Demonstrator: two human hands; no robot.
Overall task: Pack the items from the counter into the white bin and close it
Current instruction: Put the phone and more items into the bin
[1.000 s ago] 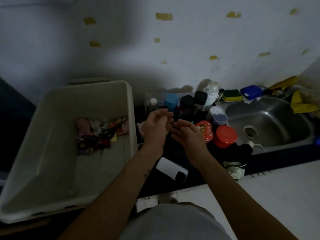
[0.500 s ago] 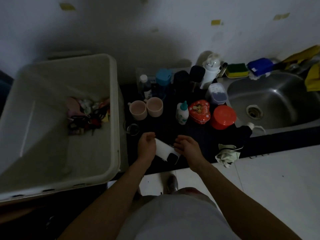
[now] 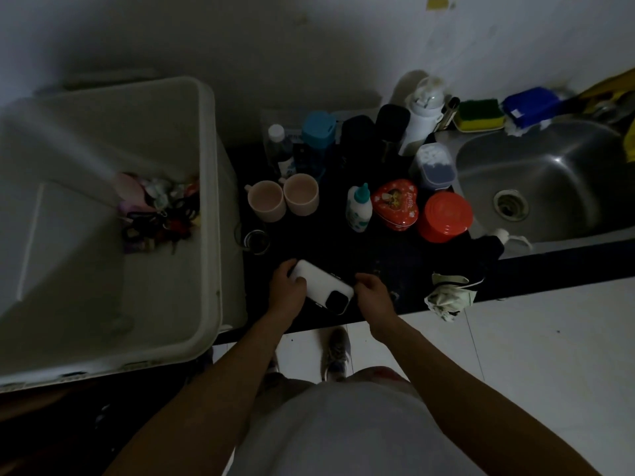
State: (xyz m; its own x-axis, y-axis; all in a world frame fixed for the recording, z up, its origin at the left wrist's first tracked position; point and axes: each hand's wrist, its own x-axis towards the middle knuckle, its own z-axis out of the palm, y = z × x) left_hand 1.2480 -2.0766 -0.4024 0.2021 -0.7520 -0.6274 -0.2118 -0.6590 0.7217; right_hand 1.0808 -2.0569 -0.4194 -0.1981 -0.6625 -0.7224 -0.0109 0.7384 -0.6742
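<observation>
1. The left forearm (image 3: 220, 379) is bare and reaches up and forward from the lower left, with the wrist straight.
2. The left hand (image 3: 287, 290) is seen back-up. Its fingers are curled round one end of a white device (image 3: 321, 281), and its thumb lies across the top face just beside them.
3. The right forearm (image 3: 446, 369) is also bare. It comes in from the lower right and angles toward the left arm.
4. The right hand (image 3: 372, 295) is knuckles-up with bent fingers. Its fingertips pinch the device's opposite end, facing the left fingers.
5. The two hands are apart, with the device spanning between their fingertips.
</observation>
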